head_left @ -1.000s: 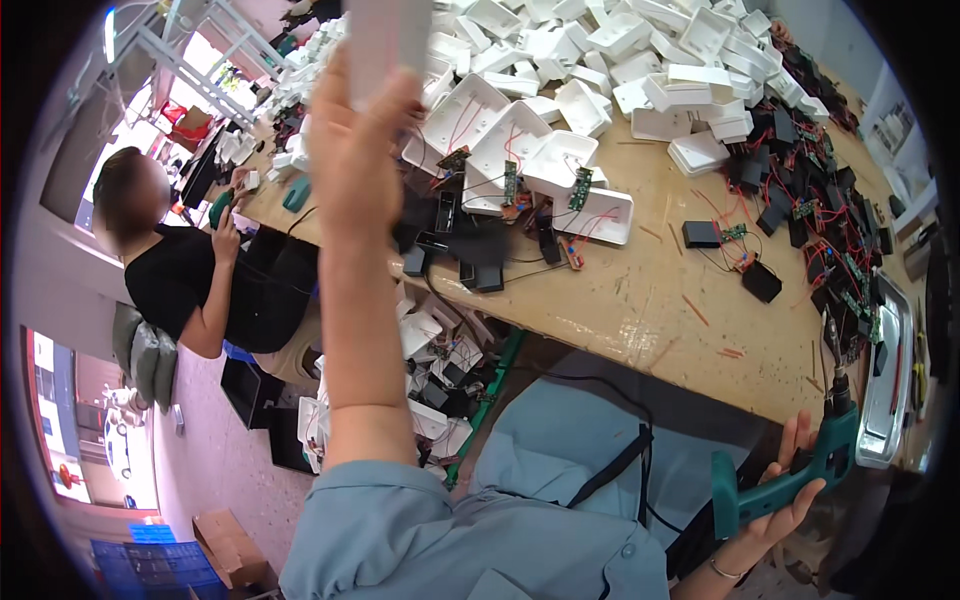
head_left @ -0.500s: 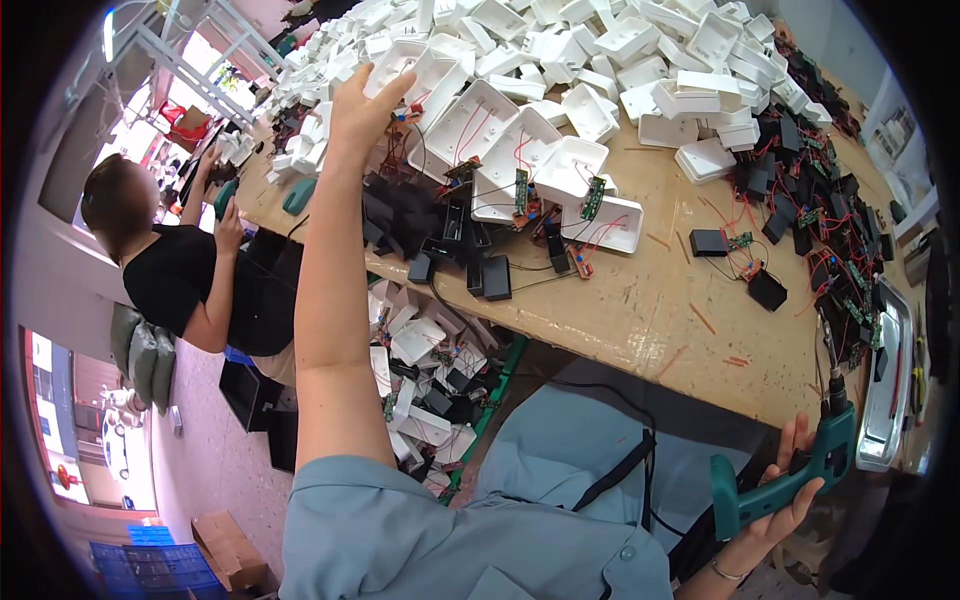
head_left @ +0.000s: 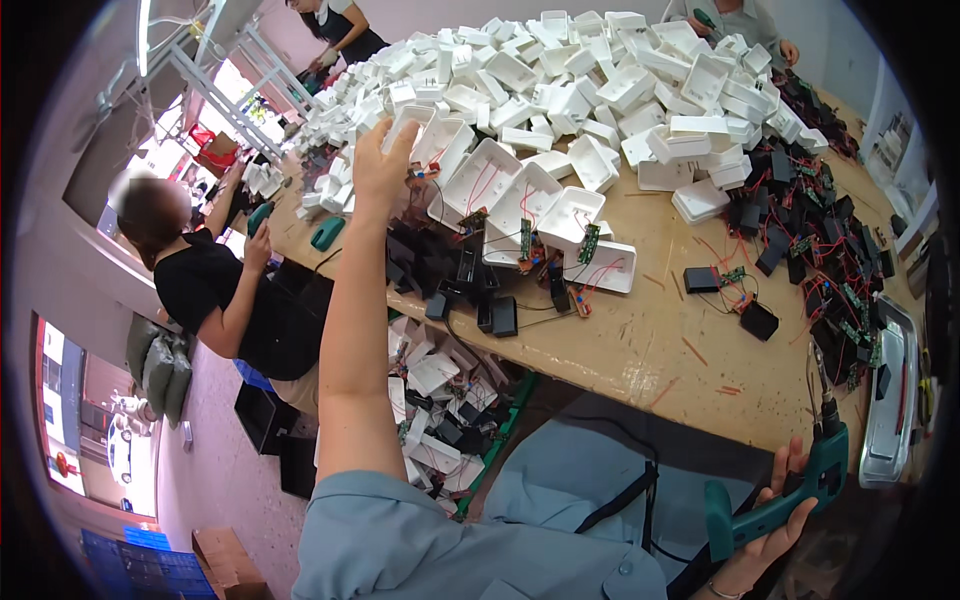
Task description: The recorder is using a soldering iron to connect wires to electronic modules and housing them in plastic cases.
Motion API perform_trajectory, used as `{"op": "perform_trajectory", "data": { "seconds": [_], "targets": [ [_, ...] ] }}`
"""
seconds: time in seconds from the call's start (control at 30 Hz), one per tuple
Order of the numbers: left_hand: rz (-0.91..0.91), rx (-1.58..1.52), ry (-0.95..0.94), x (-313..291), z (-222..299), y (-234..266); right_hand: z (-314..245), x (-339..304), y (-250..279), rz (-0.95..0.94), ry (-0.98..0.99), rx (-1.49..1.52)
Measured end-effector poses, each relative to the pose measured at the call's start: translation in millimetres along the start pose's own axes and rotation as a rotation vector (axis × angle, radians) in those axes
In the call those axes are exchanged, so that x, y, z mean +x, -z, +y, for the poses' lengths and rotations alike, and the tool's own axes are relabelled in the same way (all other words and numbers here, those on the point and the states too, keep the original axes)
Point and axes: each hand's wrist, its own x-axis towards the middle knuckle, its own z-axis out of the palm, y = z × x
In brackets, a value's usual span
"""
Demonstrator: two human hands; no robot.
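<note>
Walls (head_left: 430, 14) pale; floor (head_left: 215, 465) pinkish-grey. A lit tube light (head_left: 143, 38) shows at upper left, near a grey metal frame (head_left: 190, 66). At lower left, a bright opening (head_left: 94, 430) reveals a white car (head_left: 120, 455); counter (head_left: 610, 345) surface brown.

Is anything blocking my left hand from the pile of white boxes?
Nothing visible: your left hand is at the near edge of the white boxes, though I can't tell whether they touch.
</note>
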Motion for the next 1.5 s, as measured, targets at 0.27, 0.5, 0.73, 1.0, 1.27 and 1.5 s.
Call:
{"op": "perform_trajectory", "data": {
  "seconds": [0.27,0.5,0.73,1.0,1.27,1.5],
  "targets": [
    [0.040,0.196,-0.028,-3.2,26.8,9.6,-3.8,-0.3,12.6,-0.029,0.017,-0.009],
    [-0.079,-0.283,-0.461,-62.0,169.3,-39.6,-1.9,6.8,26.1,-0.092,0.030,-0.021],
    [-0.097,-0.061,-0.655,-66.2,218.9,-196.5,-3.6,2.9,22.0,-0.089,0.073,-0.069],
    [-0.704,-0.022,-0.290,-41.0,228.6,-196.6,-11.5,-7.5,35.5,-0.027,0.129,-0.071],
    [-0.487,-0.914,0.283,-85.1,226.1,-137.8,-5.5,-3.1,32.8,-0.023,0.101,-0.057],
    [-0.404,-0.634,-0.146,-217.9,237.8,-87.4,-4.9,-9.2,29.8,-0.074,0.077,-0.068]
  ]
}}
